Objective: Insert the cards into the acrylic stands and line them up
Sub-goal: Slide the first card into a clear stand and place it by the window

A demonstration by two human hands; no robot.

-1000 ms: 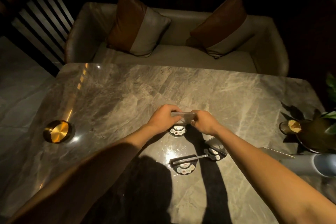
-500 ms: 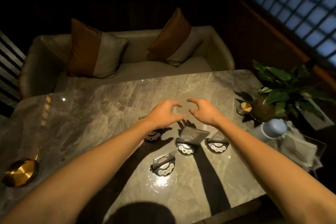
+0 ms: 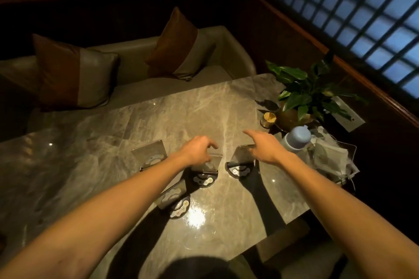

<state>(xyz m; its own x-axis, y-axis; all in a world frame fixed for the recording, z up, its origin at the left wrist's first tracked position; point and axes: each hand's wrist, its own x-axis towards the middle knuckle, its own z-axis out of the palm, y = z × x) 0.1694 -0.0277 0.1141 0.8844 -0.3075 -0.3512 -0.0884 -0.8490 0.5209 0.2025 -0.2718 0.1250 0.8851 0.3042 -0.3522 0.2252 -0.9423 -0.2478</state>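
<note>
Head view: dim room, looking down over my two bare arms at a marble table (image 3: 140,124).
Left hand (image 3: 198,150): reaches forward, palm down, fingers curled loosely above the top edge of the middle stand (image 3: 205,171); cannot tell if they touch it, holding nothing.
Right hand (image 3: 263,145): stretched forward, index finger pointing out, other fingers loosely bent, nothing in it; it hangs over the right stand (image 3: 240,162).
Stands: four acrylic stands on round dark bases. Left stand (image 3: 150,154) stands apart to the left, upright. Middle stand and right stand sit near each other, a gap of bare marble between. Near stand (image 3: 174,199) sits closer to me, turned at an angle, partly hidden by my left forearm.
Cards: too dark to tell if cards are inside the panels.
Row: left, middle and right make a rough line; near stand sits out of it.
Around: potted plant (image 3: 303,95), small glass cup (image 3: 268,119), pale blue bottle (image 3: 295,137) and a clear tray of crumpled stuff (image 3: 333,156) crowd the right end of the table.
Beyond: sofa (image 3: 127,68) with two cushions, lattice window (image 3: 353,7) upper right.
Open room: wide bare marble to the left and behind the stands; near table edge runs close on the lower right.
</note>
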